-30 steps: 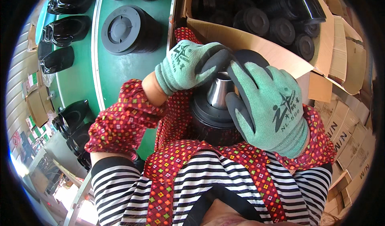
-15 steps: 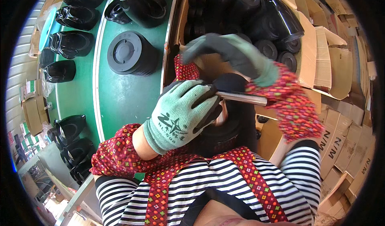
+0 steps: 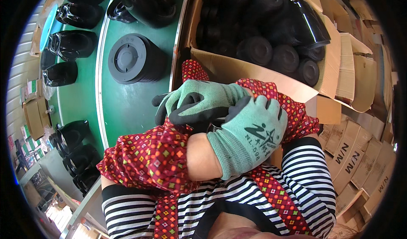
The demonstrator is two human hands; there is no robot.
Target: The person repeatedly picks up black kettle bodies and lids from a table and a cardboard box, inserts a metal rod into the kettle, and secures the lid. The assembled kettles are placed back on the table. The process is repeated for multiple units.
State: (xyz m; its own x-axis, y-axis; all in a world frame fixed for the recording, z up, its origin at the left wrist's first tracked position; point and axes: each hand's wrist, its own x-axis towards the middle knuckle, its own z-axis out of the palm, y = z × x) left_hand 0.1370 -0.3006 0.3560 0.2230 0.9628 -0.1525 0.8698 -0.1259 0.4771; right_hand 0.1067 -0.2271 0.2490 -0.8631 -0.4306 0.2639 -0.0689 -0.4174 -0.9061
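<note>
My forearms cross over my lap, the left one in front. My left hand, in a green knit glove with black coating, lies at the right with its fingers curled; whatever is inside them is hidden. My right hand, gloved the same, reaches left past it with bent fingers, and their undersides do not show. A small dark, shiny piece peeks out between the hands. The metal bar seen earlier is otherwise covered. The black round part in my lap is also hidden beneath the hands and sleeves.
A black ribbed cylindrical part stands on the green table at left. Glossy black housings line its far side. Beyond my hands, an open carton holds several black cylinders. Flattened cartons lie at right.
My left hand has swung from the left over to the right. My right hand has come down and left, so the arms now cross. The metal bar has gone out of sight.
</note>
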